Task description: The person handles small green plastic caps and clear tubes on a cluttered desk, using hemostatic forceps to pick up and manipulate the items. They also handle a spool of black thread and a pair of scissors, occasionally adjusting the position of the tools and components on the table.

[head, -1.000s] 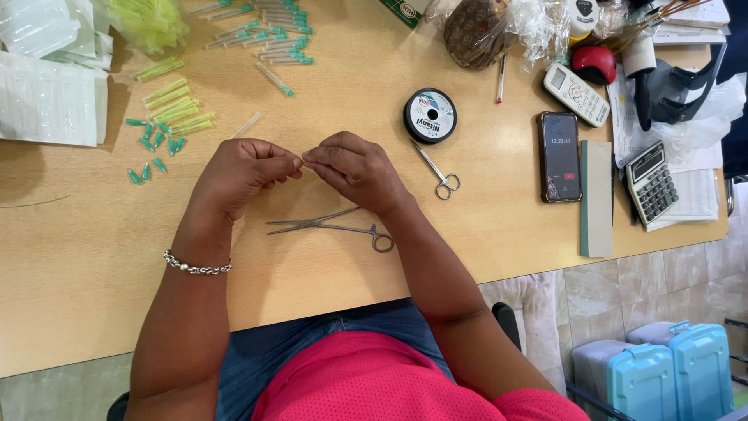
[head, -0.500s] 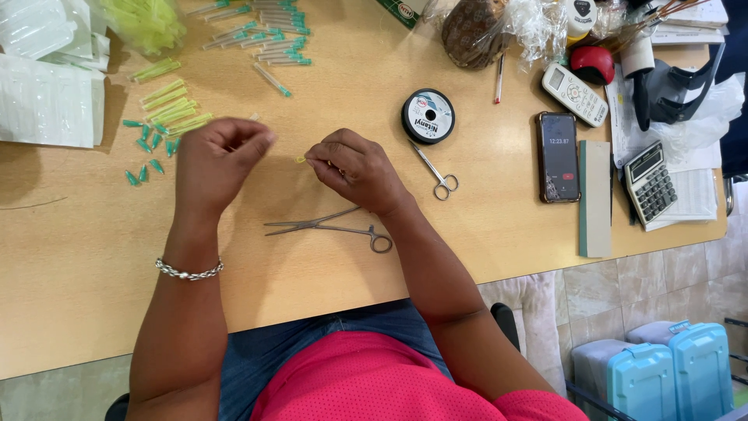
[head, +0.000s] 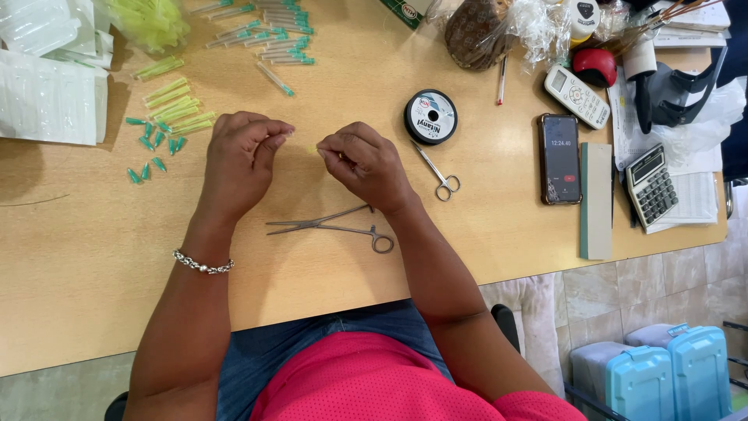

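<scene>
Two hands over the bench (head: 93,257), apart. Left hand (head: 241,156) curled, thumb and forefinger pinched; right hand (head: 366,164) likewise pinched. What they pinch is too small to tell. Forceps (head: 331,228) lie flat just below both hands, untouched. Small scissors (head: 438,173) right of the right hand, thread spool (head: 430,117) above them. Green-capped needles (head: 156,140) left of the left hand.

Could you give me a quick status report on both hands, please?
Left hand and right hand pinched shut, apart above table. Forceps lie untouched below. Contents too small to tell.
</scene>
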